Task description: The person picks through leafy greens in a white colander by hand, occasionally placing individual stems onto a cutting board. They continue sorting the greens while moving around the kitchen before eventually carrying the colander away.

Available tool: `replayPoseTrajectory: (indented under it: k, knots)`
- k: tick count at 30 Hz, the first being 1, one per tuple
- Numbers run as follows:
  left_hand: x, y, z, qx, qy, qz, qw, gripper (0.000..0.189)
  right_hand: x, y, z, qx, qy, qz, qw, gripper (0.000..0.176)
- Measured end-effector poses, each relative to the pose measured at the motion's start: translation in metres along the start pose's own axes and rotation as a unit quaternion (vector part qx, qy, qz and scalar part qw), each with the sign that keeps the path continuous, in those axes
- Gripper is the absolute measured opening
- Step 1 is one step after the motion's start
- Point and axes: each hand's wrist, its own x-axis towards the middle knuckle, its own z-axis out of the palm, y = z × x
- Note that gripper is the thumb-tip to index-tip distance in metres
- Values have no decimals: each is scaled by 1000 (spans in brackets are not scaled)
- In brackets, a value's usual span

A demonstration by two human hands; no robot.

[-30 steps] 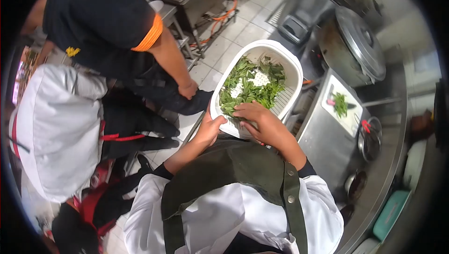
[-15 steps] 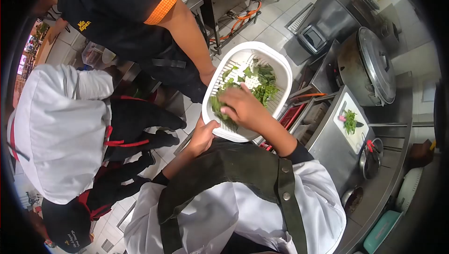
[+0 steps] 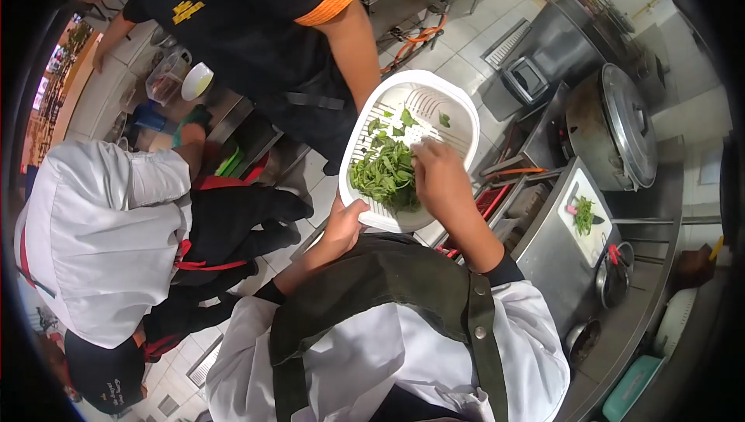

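A white slotted colander (image 3: 459,104) is tilted in front of my chest. My left hand (image 3: 341,228) grips its near left rim, thumb over the edge. Loose green herb leaves (image 3: 384,173) are heaped toward the near left side, with a few stray leaves higher on the slotted base. My right hand (image 3: 442,177) reaches inside the colander at the right edge of the heap. Its fingers are bent and pressed together; whatever they pinch, if anything, is hidden.
A white cutting board (image 3: 582,204) with greens and a knife lies on the steel counter to my right. Behind it stands a large lidded pot (image 3: 597,127). A co-worker in black (image 3: 256,34) stands close ahead; another in white (image 3: 109,228) works at my left.
The leaves have shifted from across the colander into a heap at its near left side. My right hand has moved right, off the leaves. My left hand keeps its grip.
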Motion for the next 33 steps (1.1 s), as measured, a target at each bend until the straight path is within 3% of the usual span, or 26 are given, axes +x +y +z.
replayPoseTrajectory:
  k: [2,3,6,10,12,13,14,16,19,20,22,25,29,32,33]
  knots:
    - [-1,2,-2,7,-1,2,1000,63,23,-6,-1,7,131,-40,991,39]
    - [-1,3,-3,17,-4,2,1000,64,36,-8,8,91,144,-42,984,37]
    - [1,8,-9,25,-15,12,1000,70,53,-19,45,141,136,-125,973,35]
    - [-3,21,-17,34,-32,42,998,78,27,-43,52,162,-100,-223,956,23]
    - [-5,19,-22,46,-38,72,996,80,31,-47,35,162,11,-228,960,20]
    - [-5,21,-21,37,-34,66,997,81,34,-45,26,160,70,-228,958,19]
    - [-8,22,-20,26,-29,59,998,81,39,-37,20,157,80,-160,971,26]
    - [-11,23,-17,23,-27,60,998,82,53,-31,26,102,228,-74,965,23]
    - [-11,23,-14,33,-26,70,997,82,33,-31,43,95,106,-64,988,24]
    - [-10,22,-15,31,-21,60,997,82,22,-31,49,90,49,-112,988,24]
    - [-8,23,-14,27,-19,41,999,81,7,-43,39,138,65,-134,979,25]
    - [-9,20,-9,24,-17,18,999,78,7,-37,3,106,167,-127,972,28]
    - [4,9,-10,31,-43,9,999,67,-4,-13,-35,200,115,-10,973,34]
    - [4,10,8,48,-73,-15,996,62,-12,7,-49,34,259,-47,964,37]
    - [8,7,7,65,-74,-22,995,61,-13,17,-55,-15,297,-30,954,49]
